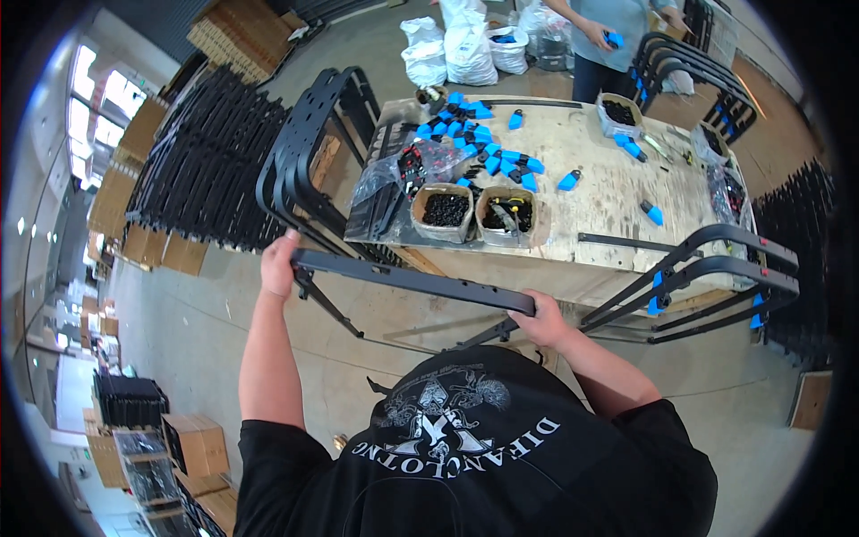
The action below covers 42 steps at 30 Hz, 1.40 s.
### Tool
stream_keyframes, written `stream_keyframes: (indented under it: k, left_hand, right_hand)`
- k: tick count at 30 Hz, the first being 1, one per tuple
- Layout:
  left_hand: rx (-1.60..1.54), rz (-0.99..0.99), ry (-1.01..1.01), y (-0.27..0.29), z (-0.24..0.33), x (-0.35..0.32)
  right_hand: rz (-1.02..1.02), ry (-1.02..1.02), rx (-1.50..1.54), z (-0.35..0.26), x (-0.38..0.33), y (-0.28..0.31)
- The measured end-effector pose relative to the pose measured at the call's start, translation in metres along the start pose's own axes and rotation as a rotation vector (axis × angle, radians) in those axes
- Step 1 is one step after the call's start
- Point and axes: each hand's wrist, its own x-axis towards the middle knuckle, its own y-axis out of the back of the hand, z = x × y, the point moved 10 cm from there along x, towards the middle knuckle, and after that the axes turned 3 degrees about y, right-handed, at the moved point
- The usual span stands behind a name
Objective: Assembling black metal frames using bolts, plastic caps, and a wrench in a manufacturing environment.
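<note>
A black metal frame (412, 278) with small holes along its top bar hangs in front of my body, its thinner legs reaching below the bar. My left hand (279, 265) is closed round the bar's left end. At its right end, my right hand (542, 319) grips the bar too, fingers partly hidden behind it. Beside my left hand stand several curved black frames (300, 152) leaning at the table's left end. More curved black frames with blue pieces (716, 268) stand to the right of my right hand.
Beyond the held frame is a wooden worktable (573, 143) with many blue-and-black parts (488, 152). Two boxes of small black parts (445, 211) sit at its near edge. A co-worker (613, 45) holds a blue piece across the table. Stacked black frames (197, 161) rise at left.
</note>
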Motion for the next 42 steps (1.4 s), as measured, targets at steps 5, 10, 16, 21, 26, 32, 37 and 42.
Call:
stream_keyframes:
  k: [5, 10, 16, 21, 26, 32, 37, 42]
  left_hand:
    - [-0.135, 0.096, -0.206, -0.031, 0.043, -0.032]
    - [-0.301, 0.068, -0.078, -0.060, 0.043, -0.014]
    - [-0.395, 0.034, -0.091, -0.083, -0.017, 0.017]
    - [-0.455, -0.037, -0.069, -0.094, -0.048, 0.070]
    - [-0.411, -0.117, -0.007, -0.113, -0.047, 0.123]
    - [-0.343, -0.187, -0.015, -0.142, -0.035, 0.157]
    - [-0.365, -0.174, -0.107, -0.130, -0.036, 0.164]
    - [0.174, 0.028, -0.691, -0.108, 0.067, 0.129]
  right_hand:
    - [0.282, 0.083, -0.067, -0.021, -0.034, 0.070]
    - [0.347, 0.086, 0.012, -0.079, -0.021, 0.119]
    - [0.334, 0.050, -0.141, -0.080, -0.008, 0.124]
    - [0.374, -0.059, -0.055, -0.063, 0.021, 0.105]
    - [0.604, -0.068, -0.136, -0.043, 0.067, 0.128]
    - [1.025, 0.024, -0.360, -0.039, 0.073, 0.149]
    - [1.393, -0.313, -0.244, 0.019, 0.016, 0.079]
    - [0.746, -0.243, -0.275, 0.018, 0.067, -0.023]
